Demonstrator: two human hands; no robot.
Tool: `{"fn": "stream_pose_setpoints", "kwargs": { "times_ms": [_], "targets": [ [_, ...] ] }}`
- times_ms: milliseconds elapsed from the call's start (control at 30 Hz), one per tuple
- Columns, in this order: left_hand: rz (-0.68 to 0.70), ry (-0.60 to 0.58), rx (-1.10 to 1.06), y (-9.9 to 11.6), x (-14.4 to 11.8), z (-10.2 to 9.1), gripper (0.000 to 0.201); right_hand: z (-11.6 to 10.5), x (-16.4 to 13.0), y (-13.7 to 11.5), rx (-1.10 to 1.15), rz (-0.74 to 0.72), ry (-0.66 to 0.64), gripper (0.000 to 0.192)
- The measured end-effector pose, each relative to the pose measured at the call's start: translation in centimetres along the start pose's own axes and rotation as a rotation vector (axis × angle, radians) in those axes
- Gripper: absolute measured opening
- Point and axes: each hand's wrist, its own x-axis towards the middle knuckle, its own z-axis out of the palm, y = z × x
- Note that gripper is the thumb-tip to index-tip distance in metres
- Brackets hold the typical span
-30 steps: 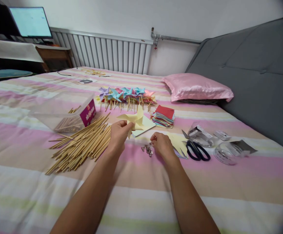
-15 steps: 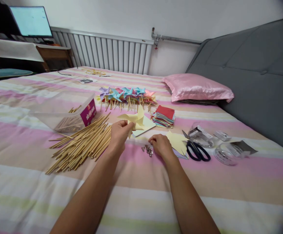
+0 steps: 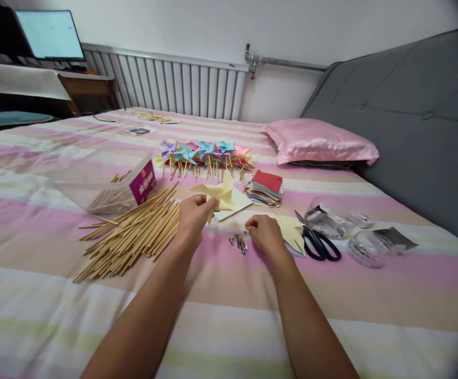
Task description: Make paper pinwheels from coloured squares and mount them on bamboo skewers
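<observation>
My left hand [image 3: 196, 217] pinches a yellow paper pinwheel [image 3: 223, 195] with its blades folded toward the middle. Below it lies a pale square sheet of paper [image 3: 239, 202]. Between my hands, a small pile of shiny metal thumbtacks [image 3: 240, 244] rests on the striped bedspread. My right hand [image 3: 266, 234] is just right of the pile, thumb and fingers closed, with a tiny metal thumbtack showing at the fingertips. Beside this hand, cut yellow paper [image 3: 292, 231] lies partly covered, over a lilac sheet.
Wooden sticks [image 3: 134, 237] spread at left by a clear plastic box [image 3: 90, 184]. Several finished pinwheels [image 3: 207, 152] lie behind, near a stack of coloured paper squares [image 3: 266, 187]. Black-handled scissors [image 3: 319, 245] and clear round containers [image 3: 365, 250] are at right. A pink pillow [image 3: 319, 139] lies further back.
My right hand has shifted slightly right, away from the thumbtack pile, and a tiny metal thumbtack now shows at its fingertips. My left hand and the pinwheel have stayed in place.
</observation>
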Motion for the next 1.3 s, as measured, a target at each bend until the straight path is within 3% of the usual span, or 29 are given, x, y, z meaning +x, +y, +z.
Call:
{"fn": "stream_pose_setpoints", "kwargs": {
  "times_ms": [400, 733, 1300],
  "targets": [
    [0.01, -0.001, -0.012, 0.0, 0.0, -0.1, 0.011, 0.3, 0.0, -0.1, -0.019, -0.005, -0.069, 0.019],
    [0.012, -0.006, -0.015, 0.0, -0.1, 0.2, 0.012, 0.7, 0.4, -0.2, -0.02, 0.094, -0.028, 0.022],
    [0.013, -0.002, -0.009, 0.1, -0.1, 0.1, 0.013, 0.6, 0.2, -0.4, -0.042, 0.034, -0.037, 0.024]
  ]
}}
